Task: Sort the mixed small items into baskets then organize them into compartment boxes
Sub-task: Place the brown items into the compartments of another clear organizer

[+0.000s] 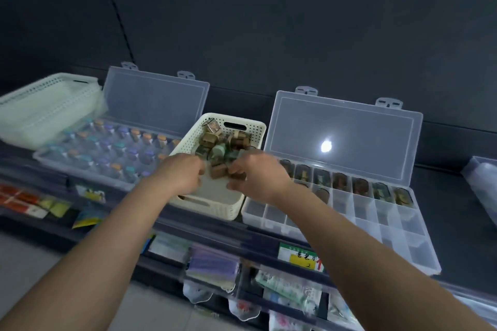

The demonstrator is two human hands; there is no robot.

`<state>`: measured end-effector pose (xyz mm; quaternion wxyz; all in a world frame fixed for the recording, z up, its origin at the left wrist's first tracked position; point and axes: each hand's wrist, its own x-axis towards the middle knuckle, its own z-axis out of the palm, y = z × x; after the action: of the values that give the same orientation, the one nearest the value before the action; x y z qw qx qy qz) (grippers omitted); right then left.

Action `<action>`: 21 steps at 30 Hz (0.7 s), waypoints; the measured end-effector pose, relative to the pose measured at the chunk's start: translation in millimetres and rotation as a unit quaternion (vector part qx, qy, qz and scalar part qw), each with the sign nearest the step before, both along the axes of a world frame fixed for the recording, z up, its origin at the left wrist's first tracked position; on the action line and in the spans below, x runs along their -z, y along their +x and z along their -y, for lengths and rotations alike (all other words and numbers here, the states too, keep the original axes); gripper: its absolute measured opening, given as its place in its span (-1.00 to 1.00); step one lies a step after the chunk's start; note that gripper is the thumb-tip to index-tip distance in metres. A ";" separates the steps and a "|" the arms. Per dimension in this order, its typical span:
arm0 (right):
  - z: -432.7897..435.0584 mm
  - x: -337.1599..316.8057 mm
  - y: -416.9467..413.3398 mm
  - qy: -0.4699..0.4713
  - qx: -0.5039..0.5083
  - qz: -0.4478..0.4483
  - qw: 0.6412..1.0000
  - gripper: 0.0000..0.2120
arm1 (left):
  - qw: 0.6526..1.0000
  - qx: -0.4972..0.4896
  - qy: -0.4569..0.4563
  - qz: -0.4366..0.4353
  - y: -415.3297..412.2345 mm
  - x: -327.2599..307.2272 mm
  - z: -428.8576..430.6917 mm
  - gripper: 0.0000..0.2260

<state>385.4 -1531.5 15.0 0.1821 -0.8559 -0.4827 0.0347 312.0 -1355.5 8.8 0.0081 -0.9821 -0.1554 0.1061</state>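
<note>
The cream perforated basket (188, 142) sits mid-scene on the dark surface (451, 196), between two clear compartment boxes. I see a heap of small brown and green blocks (217, 148) piled toward its far end. Both my hands are inside it. The left hand (185, 172) and the right hand (258, 172) face each other over the near blocks, fingers curled. Blur keeps me from telling whether either is grasping a piece.

Just right, touching the basket, is the right compartment box (390, 226), lid (344, 137) propped up. Its far row holds dark pieces (341, 180), and the nearer cells are bare. The left compartment box (40, 156) holds capped vials (118, 148). Far left is a stack of white baskets (45, 107). Packets (212, 263) hang below.
</note>
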 end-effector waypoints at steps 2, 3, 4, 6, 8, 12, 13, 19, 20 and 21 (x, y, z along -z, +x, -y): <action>-20.5 1.4 0.4 -0.067 -0.002 0.009 0.998 -0.70 | 0.998 -0.002 0.004 -0.056 0.2 5.1 -12.7 -0.68; -30.5 2.7 1.6 -0.095 0.003 0.015 0.995 -0.70 | 0.997 0.001 0.002 -0.076 1.9 7.3 -17.8 -0.67; -40.5 4.3 3.6 -0.117 0.010 0.021 0.993 -0.70 | 0.996 0.005 0.000 -0.089 3.8 9.0 -21.6 -0.65; -59.5 8.6 8.8 -0.146 0.029 0.025 0.989 -0.72 | 0.994 0.014 -0.004 -0.107 8.2 10.4 -26.7 -0.62; -76.9 14.3 14.6 -0.174 0.045 0.015 0.984 -0.69 | 0.992 0.038 0.009 -0.117 12.2 11.1 -30.1 -0.75; -104.4 28.9 25.4 -0.203 0.099 0.012 0.974 -0.60 | 0.988 0.100 0.045 -0.105 17.6 13.0 -40.8 -0.89; -109.7 32.4 27.4 -0.195 0.112 0.019 0.974 -0.60 | 0.988 0.113 0.041 -0.101 18.4 15.2 -43.9 -0.89; -131.7 38.2 35.2 -0.163 0.152 0.038 0.974 -0.69 | 0.980 0.095 -0.126 -0.119 27.9 24.0 -61.7 -0.80; -134.0 38.0 36.2 -0.161 0.164 0.017 0.973 -0.69 | 0.977 0.084 -0.167 -0.106 29.6 21.9 -65.2 -0.76; -135.6 37.9 37.7 -0.160 0.174 -0.007 0.972 -0.67 | 0.973 0.079 -0.198 -0.093 31.5 19.5 -68.7 -0.71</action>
<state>423.1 -1395.9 -22.9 0.0495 -0.9447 -0.3130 0.0849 343.5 -1286.8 -10.7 -0.1641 -0.9592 -0.0519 0.2243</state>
